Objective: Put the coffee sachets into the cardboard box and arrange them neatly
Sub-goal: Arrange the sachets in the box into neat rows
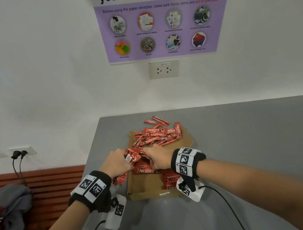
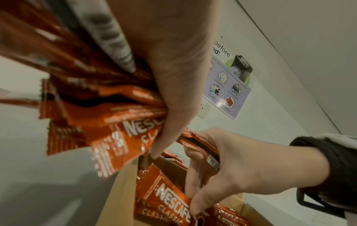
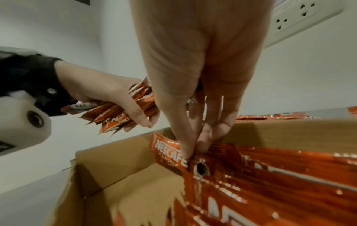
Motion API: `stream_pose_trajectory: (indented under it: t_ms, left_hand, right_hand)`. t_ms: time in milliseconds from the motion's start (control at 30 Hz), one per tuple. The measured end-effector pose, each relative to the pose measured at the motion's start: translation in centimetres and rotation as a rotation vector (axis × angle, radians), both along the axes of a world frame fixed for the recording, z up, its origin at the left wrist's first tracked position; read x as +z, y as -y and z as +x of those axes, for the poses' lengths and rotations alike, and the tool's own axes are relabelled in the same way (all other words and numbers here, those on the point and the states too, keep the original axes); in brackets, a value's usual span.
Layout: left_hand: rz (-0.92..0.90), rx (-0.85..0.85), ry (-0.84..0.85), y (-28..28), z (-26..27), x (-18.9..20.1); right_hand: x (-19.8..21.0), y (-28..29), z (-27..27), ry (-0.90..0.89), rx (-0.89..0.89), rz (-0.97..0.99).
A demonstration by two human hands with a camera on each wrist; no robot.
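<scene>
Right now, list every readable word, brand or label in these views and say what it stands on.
"NESCAFE CLASSIC": red coffee sachets, loose and in the brown cardboard box.
"you shred!": purple-and-white wall poster, heading.
"Before using the paper shredder, make sure these items are not in your pile": same poster.
Poster picture captions, wall socket label, box sticker: too small to read.

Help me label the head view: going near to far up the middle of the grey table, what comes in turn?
Open brown cardboard box → row of red coffee sachets packed inside it → left hand and right hand, level → loose heap of red sachets → white wall socket.
</scene>
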State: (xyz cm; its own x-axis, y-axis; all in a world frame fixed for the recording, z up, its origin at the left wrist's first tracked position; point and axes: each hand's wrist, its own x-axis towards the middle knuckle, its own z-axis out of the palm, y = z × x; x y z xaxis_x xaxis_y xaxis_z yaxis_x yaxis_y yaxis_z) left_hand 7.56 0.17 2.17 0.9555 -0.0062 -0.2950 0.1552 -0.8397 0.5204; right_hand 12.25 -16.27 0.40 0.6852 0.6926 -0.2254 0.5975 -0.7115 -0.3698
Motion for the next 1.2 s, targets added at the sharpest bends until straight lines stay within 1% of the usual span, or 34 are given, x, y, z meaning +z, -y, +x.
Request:
stream_pose_trajectory:
  t_ms: [233, 367, 500, 567, 633, 700, 800, 833, 867, 900, 967, 1067, 1133, 1200]
  left_hand:
    - [0.018, 0.146, 0.107, -0.6, 0.1, -0.6]
    - [-0.019, 0.161, 0.108, -0.3, -0.1, -0.5]
    - [-0.035, 0.141, 0.114, -0.1, -0.2, -0.5]
    - [-0.051, 0.16, 0.145, -0.1, -0.3, -0.4]
    - [-0.142, 0.203, 0.219, 0.0, -0.5, -0.1]
    - [-0.288, 0.256, 0.275, 0.2, -0.7, 0.4]
    - [-0.527, 0.315, 0.236, 0.6, -0.8, 0.9]
    - [-0.579, 0.321, 0.212, 0.8, -0.8, 0.9]
    - [-0.592, 0.316, 0.195, 1.0, -0.7, 0.9]
    - [-0.568, 0.305, 0.192, 1.1, -0.7, 0.9]
    - [-0.509, 0.295, 0.216, 1.3, -0.7, 0.9]
    - [-0.531, 0.347, 0.278, 1.0, -0.7, 0.9]
    - [-0.573, 0.361, 0.299, 0.9, -0.8, 0.9]
    - [-0.576, 0.331, 0.31, 1.1, -0.9, 1.0]
  right_hand:
    - [-0.4, -0.6, -0.3, 0.045, 0.004, -0.062]
    - [-0.3, -0.9, -0.5, 0.071, -0.007, -0.085]
    - [-0.4, -1.0, -0.6, 0.1, 0.001, -0.097]
    - [-0.3, -1.0, -0.6, 0.107, -0.005, -0.094]
    - [0.1, -0.8, -0.6, 0.122, -0.022, -0.07]
    - [0.8, -0.4, -0.6, 0.162, -0.033, -0.045]
    - [1.6, -0.1, -1.1, 0.248, -0.001, -0.009]
    - [1.8, 0.0, -1.4, 0.264, 0.011, 0.019]
    - [1.9, 0.1, -1.7, 0.259, 0.021, 0.049]
    - [2.1, 0.2, -1.9, 0.231, 0.028, 0.085]
    - [2.4, 0.8, -1.9, 0.11, 0.013, 0.195]
    - [2.5, 2.4, -1.4, -0.055, -0.119, 0.372]
    - [2.3, 3.3, -1.0, -0.108, -0.178, 0.398]
    - [2.0, 3.6, -0.9, -0.124, -0.17, 0.401]
